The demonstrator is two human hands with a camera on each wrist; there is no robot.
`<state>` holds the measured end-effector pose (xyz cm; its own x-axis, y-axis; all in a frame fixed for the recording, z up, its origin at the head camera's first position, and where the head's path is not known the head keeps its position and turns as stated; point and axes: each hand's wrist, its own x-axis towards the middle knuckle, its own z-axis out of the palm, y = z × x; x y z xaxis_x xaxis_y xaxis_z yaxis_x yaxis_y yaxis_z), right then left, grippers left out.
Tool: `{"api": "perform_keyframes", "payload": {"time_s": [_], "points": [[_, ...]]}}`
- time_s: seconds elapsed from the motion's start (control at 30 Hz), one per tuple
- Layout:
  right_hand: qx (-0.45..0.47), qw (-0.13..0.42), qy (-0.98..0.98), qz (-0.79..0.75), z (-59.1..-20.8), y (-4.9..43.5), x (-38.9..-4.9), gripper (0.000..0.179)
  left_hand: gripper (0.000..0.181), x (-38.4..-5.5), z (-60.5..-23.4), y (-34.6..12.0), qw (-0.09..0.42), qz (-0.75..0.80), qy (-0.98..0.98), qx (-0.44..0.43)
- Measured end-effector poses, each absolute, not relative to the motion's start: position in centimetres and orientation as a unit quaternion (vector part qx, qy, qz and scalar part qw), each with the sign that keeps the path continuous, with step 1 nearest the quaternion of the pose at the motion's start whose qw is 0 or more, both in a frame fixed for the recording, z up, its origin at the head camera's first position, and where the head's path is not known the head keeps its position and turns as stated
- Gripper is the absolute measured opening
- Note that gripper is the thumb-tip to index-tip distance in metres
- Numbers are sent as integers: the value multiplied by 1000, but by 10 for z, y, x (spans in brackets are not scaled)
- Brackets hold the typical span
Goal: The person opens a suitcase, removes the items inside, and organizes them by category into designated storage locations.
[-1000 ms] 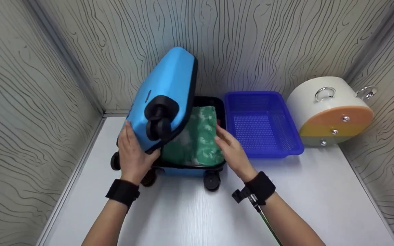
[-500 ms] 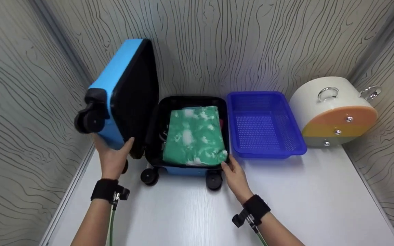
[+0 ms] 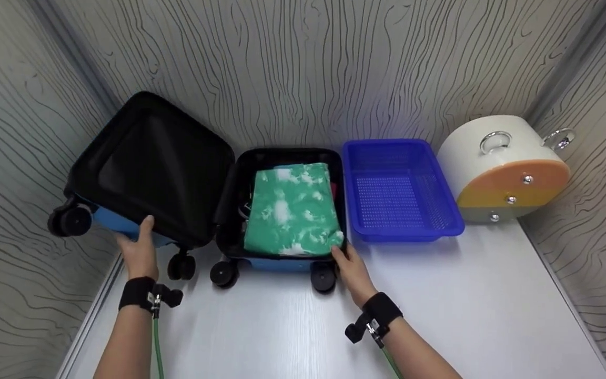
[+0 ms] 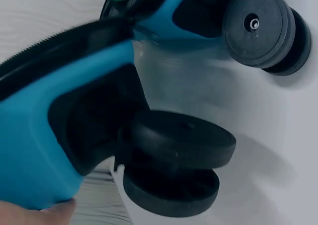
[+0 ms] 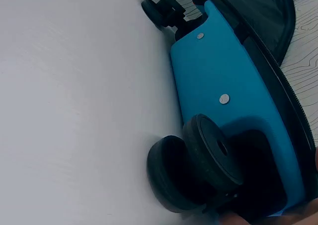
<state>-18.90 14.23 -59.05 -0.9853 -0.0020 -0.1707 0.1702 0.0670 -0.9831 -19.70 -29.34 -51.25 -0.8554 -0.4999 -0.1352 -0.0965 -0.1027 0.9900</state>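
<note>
A blue hard-shell suitcase lies open, its black-lined lid (image 3: 150,163) swung out to the left and tilted. My left hand (image 3: 137,255) grips the lid's front edge, thumb over the rim and fingers underneath. In the left wrist view, fingertips touch the lid's blue shell (image 4: 20,145) beside a double caster wheel (image 4: 174,140). A folded green-and-white cloth (image 3: 292,210) fills most of the suitcase base (image 3: 276,264). At the base's front right corner, my right hand (image 3: 354,273) holds the rim, thumb near the cloth. Its fingertips show only at the edge of the right wrist view.
A blue perforated plastic basket (image 3: 363,234) stands right against the suitcase. Further right is a white rounded box (image 3: 471,142) with coloured drawer fronts and ring handles. Patterned walls close off the white table (image 3: 282,326) at the back and sides.
The lid has swung left and down from over the base, carried by my left hand, uncovering the green cloth. My right hand has moved down to the base's front right corner.
</note>
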Motion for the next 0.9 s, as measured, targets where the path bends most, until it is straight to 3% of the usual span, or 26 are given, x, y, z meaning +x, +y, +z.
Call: {"api": "perform_keyframes", "payload": {"time_s": [0.37,0.57,0.9], "points": [[64,59,707,-702,-590,141,-186,69,110,-196,-531,-303,57,-787,-544,285],[63,59,708,-701,-591,138,-184,67,100,-195,-556,-320,-12,-823,-476,310],[54,60,698,-712,-594,135,-190,65,92,-204,-565,-330,-39,-861,-392,322]]}}
